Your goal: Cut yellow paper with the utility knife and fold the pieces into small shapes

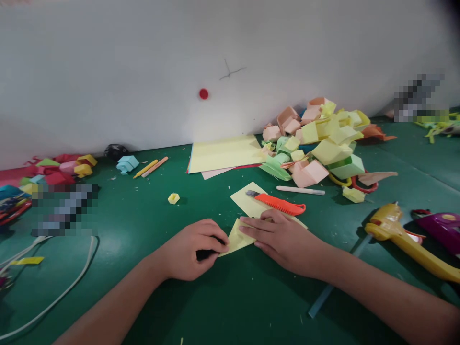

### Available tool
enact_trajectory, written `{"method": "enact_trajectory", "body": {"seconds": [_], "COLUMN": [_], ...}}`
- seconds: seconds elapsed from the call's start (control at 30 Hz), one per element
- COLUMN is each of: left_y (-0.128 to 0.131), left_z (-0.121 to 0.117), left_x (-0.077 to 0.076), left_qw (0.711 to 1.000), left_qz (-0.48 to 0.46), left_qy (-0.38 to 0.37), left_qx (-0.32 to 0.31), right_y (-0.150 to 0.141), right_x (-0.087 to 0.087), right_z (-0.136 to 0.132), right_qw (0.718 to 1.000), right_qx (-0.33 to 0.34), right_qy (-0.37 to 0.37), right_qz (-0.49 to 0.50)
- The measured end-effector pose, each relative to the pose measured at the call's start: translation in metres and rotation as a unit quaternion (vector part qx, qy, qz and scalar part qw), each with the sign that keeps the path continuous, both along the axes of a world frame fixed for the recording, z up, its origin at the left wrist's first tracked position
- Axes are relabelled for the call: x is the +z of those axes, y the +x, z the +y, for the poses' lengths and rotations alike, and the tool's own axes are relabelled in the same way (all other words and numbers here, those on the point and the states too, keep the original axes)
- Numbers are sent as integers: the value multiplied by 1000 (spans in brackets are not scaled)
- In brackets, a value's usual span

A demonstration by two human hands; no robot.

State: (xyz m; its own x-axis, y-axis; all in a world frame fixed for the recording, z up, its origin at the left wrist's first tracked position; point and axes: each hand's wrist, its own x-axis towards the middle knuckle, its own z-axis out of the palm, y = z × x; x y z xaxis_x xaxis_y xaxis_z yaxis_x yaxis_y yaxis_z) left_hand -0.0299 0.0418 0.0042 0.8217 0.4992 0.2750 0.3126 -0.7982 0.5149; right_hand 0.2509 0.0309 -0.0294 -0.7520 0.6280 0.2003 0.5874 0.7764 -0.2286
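A small yellow folded paper (235, 238) lies on the green table (151, 225) in front of me. My left hand (194, 249) is curled, with its fingertips pinching the paper's left edge. My right hand (283, 237) lies flat over the paper's right side, fingers stretched out and pressing it down. Just behind the hands a yellow sheet (247, 199) lies flat, with an orange utility knife (278, 204) on top of it.
A pile of folded pastel paper boxes (316, 143) sits at the back right beside a stack of paper sheets (224, 153). A white pen (300, 190), a yellow glue gun (406, 237), a purple tool (440, 227), pencils (150, 167), a white cable (57, 292) and coloured paper pieces (61, 167) lie around.
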Motion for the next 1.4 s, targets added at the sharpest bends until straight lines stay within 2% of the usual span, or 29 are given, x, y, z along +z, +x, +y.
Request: {"method": "enact_trajectory", "body": {"seconds": [0.33, 0.77, 1.03, 1.4], "left_y": [-3, -5, -6, -5], "left_z": [4, 2, 5, 3], "left_x": [-2, 2, -3, 0], "left_qw": [1000, 999, 997, 999], "left_qz": [-18, -15, -37, -13], "left_qy": [-6, -5, -58, -16], "left_qx": [-18, -42, -27, -28], "right_y": [0, 0, 0, 0], "right_x": [2, 3, 3, 2], "right_z": [-1, 0, 0, 0], "right_qw": [1000, 1000, 1000, 1000], "right_qx": [-2, 2, -5, -3], "right_qy": [0, -2, -8, -4], "right_qz": [-11, -14, -23, -17]}}
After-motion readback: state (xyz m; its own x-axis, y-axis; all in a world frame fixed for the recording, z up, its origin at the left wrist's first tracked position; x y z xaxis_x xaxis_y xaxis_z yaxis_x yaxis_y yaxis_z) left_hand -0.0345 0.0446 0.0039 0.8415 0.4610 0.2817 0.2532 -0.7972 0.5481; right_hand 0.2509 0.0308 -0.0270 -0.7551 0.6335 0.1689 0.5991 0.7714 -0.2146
